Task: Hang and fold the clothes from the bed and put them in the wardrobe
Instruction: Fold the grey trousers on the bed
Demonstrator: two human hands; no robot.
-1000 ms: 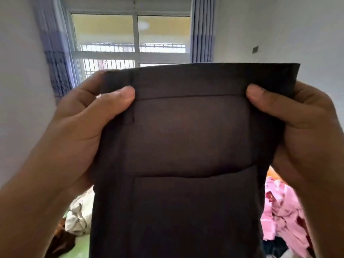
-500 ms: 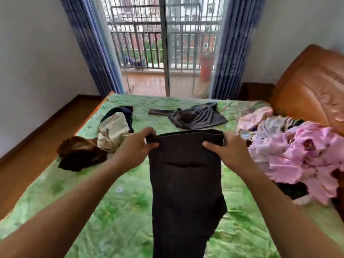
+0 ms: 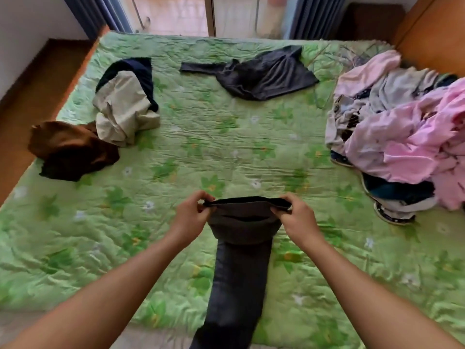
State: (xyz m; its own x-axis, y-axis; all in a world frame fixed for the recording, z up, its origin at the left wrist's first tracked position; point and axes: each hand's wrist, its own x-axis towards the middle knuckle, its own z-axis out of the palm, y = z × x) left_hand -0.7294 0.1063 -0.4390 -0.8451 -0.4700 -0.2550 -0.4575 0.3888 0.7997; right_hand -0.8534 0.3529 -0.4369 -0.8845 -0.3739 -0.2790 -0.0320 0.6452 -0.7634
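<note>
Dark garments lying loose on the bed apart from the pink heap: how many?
3: grey top far centre, navy piece under the beige garment far left, brown one at left edge. The heap may hide more.

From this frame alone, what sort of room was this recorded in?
Most likely a home bedroom: a bed under a green floral quilt, loose clothes such as the pink pile lying on it, and blue curtains by a glass door at its far side.

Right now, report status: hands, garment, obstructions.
Left hand and right hand pinch the waistband of the dark grey trousers. Legs trail over the green floral quilt. Nothing in the way.
</note>
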